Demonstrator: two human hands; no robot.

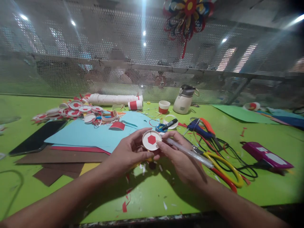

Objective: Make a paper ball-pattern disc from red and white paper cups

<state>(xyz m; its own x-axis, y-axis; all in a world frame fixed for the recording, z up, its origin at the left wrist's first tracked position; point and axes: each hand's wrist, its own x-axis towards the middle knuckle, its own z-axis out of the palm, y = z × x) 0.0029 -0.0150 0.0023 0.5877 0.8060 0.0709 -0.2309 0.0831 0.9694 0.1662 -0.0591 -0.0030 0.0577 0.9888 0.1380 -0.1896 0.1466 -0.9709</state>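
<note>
My left hand (129, 152) holds a small white paper cup base (151, 140) with a red hexagon stuck on its round face, which is turned toward me. My right hand (180, 156) pinches the cup's right edge with thumb and forefinger. The same hand also holds a clear glue stick (190, 152) that lies across its fingers and points right. Both hands meet above the green table (154, 193), just in front of a light blue paper sheet (95, 133).
Finished red-and-white discs (71, 111) are piled at the back left beside a stack of white cups (114, 99). A phone (38, 137), brown paper (59, 156), yellow-handled scissors (225, 167), blue-orange pliers (201, 126), a purple glue gun (266, 155), a white bottle (184, 99) and paper scraps lie around.
</note>
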